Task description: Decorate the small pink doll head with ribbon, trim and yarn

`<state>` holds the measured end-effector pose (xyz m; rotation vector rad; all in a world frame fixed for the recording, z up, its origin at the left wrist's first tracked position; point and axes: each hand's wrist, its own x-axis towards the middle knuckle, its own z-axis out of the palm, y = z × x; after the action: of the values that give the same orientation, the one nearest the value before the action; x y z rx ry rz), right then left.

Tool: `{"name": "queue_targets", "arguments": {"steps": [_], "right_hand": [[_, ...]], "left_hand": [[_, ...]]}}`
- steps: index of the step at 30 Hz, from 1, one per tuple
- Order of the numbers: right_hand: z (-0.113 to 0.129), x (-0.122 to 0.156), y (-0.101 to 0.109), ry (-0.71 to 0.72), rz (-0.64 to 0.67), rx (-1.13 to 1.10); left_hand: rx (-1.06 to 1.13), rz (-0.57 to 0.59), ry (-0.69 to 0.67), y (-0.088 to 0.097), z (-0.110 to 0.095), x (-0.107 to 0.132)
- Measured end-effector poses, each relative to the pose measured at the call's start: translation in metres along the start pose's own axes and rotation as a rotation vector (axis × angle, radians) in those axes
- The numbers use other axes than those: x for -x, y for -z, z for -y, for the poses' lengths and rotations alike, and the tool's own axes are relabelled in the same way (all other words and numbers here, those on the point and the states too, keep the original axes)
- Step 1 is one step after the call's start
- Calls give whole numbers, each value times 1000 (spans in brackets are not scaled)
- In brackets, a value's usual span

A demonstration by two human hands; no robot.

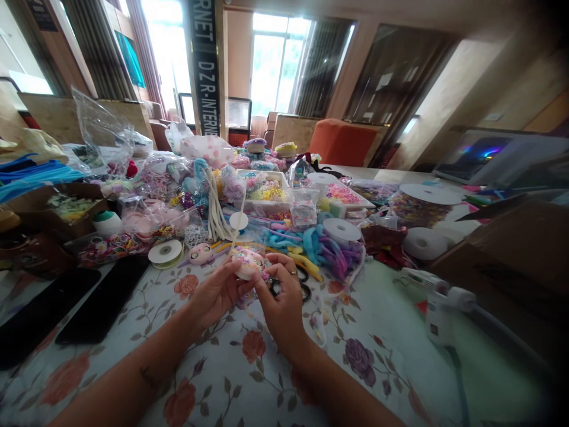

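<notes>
Between my hands is a small pale doll head (248, 262) with a painted face and pastel fluffy trim along its edge. My left hand (219, 287) grips it from the left, thumb and fingers closed on its side. From the right, my right hand (284, 299) pinches the trim at its lower edge; the fingertips are partly hidden. A pale ribbon strand rises above the head. Black-handled scissors (306, 292) lie behind my right hand, partly covered by it. Another doll face (201, 254) rests on the table to the left.
Two dark phones (104, 299) lie at left, near a ribbon spool (164, 252). A white glue gun (440, 314) stands at right before a cardboard box (511, 249). Bagged beads, pipe cleaners (342, 255), trays (262, 204) and spools crowd the back of the flowered tablecloth (213, 379).
</notes>
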<state>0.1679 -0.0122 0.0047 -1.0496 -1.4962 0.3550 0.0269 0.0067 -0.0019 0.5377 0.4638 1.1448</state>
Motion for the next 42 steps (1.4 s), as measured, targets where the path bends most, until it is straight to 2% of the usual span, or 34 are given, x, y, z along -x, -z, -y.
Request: {"name": "queue_targets", "arguments": {"steps": [12,18,30,33,39,42], "right_hand": [[0,1,0,19,-3,15],[0,3,-1,101,-27,25],[1,3,0,134,-35,51],[2,4,0,194,-27,86],[6,6,2,400,-27,138],[7,7,2,437,-33,133]], "left_hand": [[11,-7,-27,-4,0,4],[-23,-5,-36,-5,-2,5],[-34,37,-29,2,1,4],[-37,19,-37,1,1,4],[-50,7,-4,-3,-2,5],[-50,9,5,-3,-2,6]]}}
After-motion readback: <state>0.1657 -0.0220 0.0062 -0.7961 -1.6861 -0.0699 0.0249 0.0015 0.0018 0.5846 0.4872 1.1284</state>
